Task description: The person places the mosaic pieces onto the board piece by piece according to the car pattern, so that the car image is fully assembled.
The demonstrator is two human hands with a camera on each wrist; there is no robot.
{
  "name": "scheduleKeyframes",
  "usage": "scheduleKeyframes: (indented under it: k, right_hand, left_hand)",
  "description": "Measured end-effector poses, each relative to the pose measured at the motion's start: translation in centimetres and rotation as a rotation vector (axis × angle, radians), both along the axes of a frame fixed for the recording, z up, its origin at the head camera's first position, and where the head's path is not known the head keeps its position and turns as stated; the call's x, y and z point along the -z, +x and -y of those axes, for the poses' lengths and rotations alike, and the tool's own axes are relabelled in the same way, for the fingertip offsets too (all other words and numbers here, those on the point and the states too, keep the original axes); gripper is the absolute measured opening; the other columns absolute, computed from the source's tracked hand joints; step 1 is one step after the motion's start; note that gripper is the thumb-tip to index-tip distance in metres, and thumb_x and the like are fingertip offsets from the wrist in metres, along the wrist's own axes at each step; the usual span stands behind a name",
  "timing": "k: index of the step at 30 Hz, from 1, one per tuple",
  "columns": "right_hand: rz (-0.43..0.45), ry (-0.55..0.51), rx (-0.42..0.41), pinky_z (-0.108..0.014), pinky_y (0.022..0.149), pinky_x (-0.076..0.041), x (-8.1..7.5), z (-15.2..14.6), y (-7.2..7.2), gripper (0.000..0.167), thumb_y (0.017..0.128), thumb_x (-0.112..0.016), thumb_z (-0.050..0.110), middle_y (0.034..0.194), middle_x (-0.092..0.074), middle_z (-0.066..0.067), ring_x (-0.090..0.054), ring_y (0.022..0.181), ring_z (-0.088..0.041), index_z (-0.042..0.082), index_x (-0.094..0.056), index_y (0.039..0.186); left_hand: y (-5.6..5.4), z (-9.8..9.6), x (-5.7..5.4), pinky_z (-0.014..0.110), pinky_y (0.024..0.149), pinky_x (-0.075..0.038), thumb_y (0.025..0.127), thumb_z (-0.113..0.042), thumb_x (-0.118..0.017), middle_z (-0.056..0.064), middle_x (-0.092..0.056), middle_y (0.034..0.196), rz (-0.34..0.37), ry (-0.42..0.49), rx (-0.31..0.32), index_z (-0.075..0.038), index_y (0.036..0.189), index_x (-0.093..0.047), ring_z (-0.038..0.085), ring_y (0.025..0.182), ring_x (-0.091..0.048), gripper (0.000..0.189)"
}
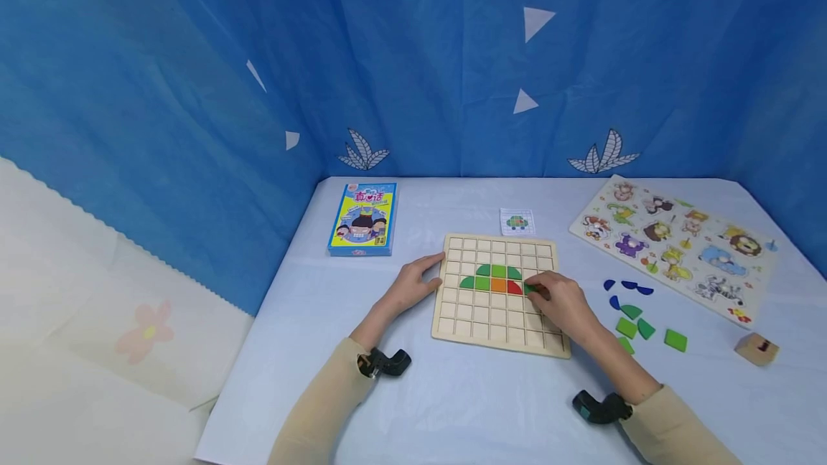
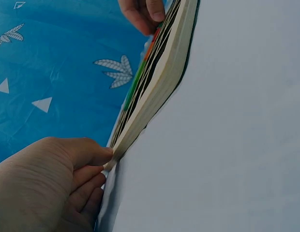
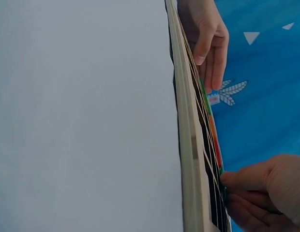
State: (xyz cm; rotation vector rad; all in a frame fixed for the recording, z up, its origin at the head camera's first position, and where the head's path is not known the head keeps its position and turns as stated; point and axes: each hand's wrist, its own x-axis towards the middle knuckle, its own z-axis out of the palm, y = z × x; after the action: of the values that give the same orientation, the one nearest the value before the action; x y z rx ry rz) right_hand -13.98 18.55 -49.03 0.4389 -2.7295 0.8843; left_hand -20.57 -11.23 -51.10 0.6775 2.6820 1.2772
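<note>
A square wooden grid board (image 1: 474, 329) lies on the table. On its middle rows sit several coloured tiles: green ones, an orange square (image 1: 499, 285) and a red quarter-round tile (image 1: 514, 287). My right hand (image 1: 561, 298) pinches a green tile (image 1: 529, 288) right beside the red one; its fingers cover much of that tile. At the board's left edge rests my left hand (image 1: 410, 284), fingers extended, thumb at the rim. In the left wrist view the left thumb and fingertips meet the board's corner.
Loose green tiles (image 1: 675, 339) and blue half-round tiles (image 1: 610, 285) lie right of the board. Farther right are an animal puzzle board (image 1: 672, 242) and a wooden block (image 1: 757, 349). A pattern card (image 1: 517, 222) lies behind the grid; a game box (image 1: 363, 219) stands back left.
</note>
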Motion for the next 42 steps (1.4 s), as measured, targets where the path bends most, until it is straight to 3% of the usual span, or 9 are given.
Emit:
scheduleKeyframes:
  k: [8,14,16,19,24,30,32,35,42]
  right_hand:
    - [-0.042,-0.129,0.053,-0.043,0.064,-0.056,-2.3,-3.9,1.1,0.02,0.084,-0.068,0.001,0.094,-0.067,-0.018,-0.065,0.083,-0.033,-0.004,-0.067,0.103]
    - [-0.024,-0.146,0.259,-0.006,0.058,-0.047,-3.6,-9.7,3.1,0.024,0.089,-0.066,0.013,0.098,-0.067,-0.02,-0.061,0.078,-0.007,-0.002,-0.067,0.108]
    - [0.037,-0.132,0.289,-0.003,0.061,-0.044,-4.0,-11.3,4.1,0.027,0.092,-0.063,0.017,0.101,-0.066,-0.022,-0.056,0.078,0.005,-0.002,-0.066,0.111]
    - [0.098,-0.122,0.308,-0.008,0.057,-0.047,-3.7,-12.8,5.2,0.03,0.093,-0.062,0.021,0.102,-0.066,-0.022,-0.046,0.075,0.018,-0.002,-0.065,0.111]
    - [0.095,-0.106,0.282,-0.012,0.054,-0.05,-1.7,-13.7,6.1,0.026,0.091,-0.065,0.014,0.099,-0.066,-0.022,-0.045,0.074,0.02,-0.005,-0.065,0.109]
    - [0.112,-0.067,0.322,-0.01,0.056,-0.046,0.5,-13.8,5.7,0.032,0.088,-0.068,0.02,0.097,-0.066,-0.021,-0.062,0.079,-0.012,-0.004,-0.065,0.109]
    - [0.087,-0.032,0.322,-0.01,0.057,-0.044,1.1,-13.7,5.5,0.03,0.086,-0.071,0.018,0.094,-0.066,-0.019,-0.063,0.08,-0.027,-0.003,-0.066,0.107]
    - [0.021,0.011,0.299,-0.011,0.059,-0.043,1.4,-13.3,5.1,0.026,0.081,-0.074,0.008,0.091,-0.065,-0.018,-0.063,0.079,-0.032,-0.004,-0.067,0.103]
    - [-0.03,0.026,0.268,-0.049,0.072,-0.051,1.4,-12.5,5.1,0.029,0.078,-0.072,-0.002,0.1,-0.062,-0.025,-0.061,0.088,-0.042,-0.005,-0.065,0.106]
  left_hand:
    - [0.0,-0.1,0.2,0.032,0.11,-0.029,0.091,-0.01,-0.061,0.008,-0.043,0.144,-0.002,0.007,0.017,-0.007,0.142,-0.043,0.021,0.134,-0.035,0.054]
    - [-0.2,0.2,0.3,0.033,0.11,-0.029,0.091,-0.011,-0.061,0.007,-0.043,0.144,-0.002,0.002,0.012,-0.007,0.142,-0.043,0.021,0.134,-0.035,0.054]
    - [-0.2,0.2,0.2,0.033,0.11,-0.029,0.091,-0.011,-0.061,0.007,-0.043,0.144,-0.005,0.001,0.01,-0.007,0.142,-0.043,0.021,0.134,-0.035,0.054]
    - [-0.2,0.3,0.1,0.032,0.11,-0.029,0.091,-0.011,-0.061,0.007,-0.043,0.144,-0.007,0.002,0.006,-0.007,0.142,-0.043,0.021,0.134,-0.035,0.054]
    - [0.0,0.3,0.1,0.033,0.11,-0.03,0.091,-0.01,-0.061,0.008,-0.043,0.143,0.0,0.005,0.003,-0.007,0.141,-0.044,0.021,0.134,-0.035,0.054]
    - [0.1,0.1,0.1,0.033,0.11,-0.03,0.091,-0.01,-0.061,0.008,-0.043,0.144,-0.003,0.008,0.012,-0.007,0.141,-0.043,0.021,0.134,-0.035,0.054]
    - [0.1,0.1,0.2,0.034,0.11,-0.03,0.091,-0.01,-0.061,0.008,-0.043,0.144,-0.004,0.01,0.013,-0.006,0.141,-0.043,0.022,0.134,-0.035,0.054]
    - [0.1,0.2,0.3,0.035,0.11,-0.03,0.091,-0.01,-0.061,0.009,-0.043,0.143,-0.009,0.008,0.014,-0.006,0.141,-0.043,0.023,0.134,-0.035,0.054]
    - [0.0,0.2,0.3,0.033,0.11,-0.03,0.091,-0.01,-0.061,0.008,-0.043,0.143,-0.015,0.011,0.018,-0.006,0.141,-0.044,0.021,0.133,-0.035,0.053]
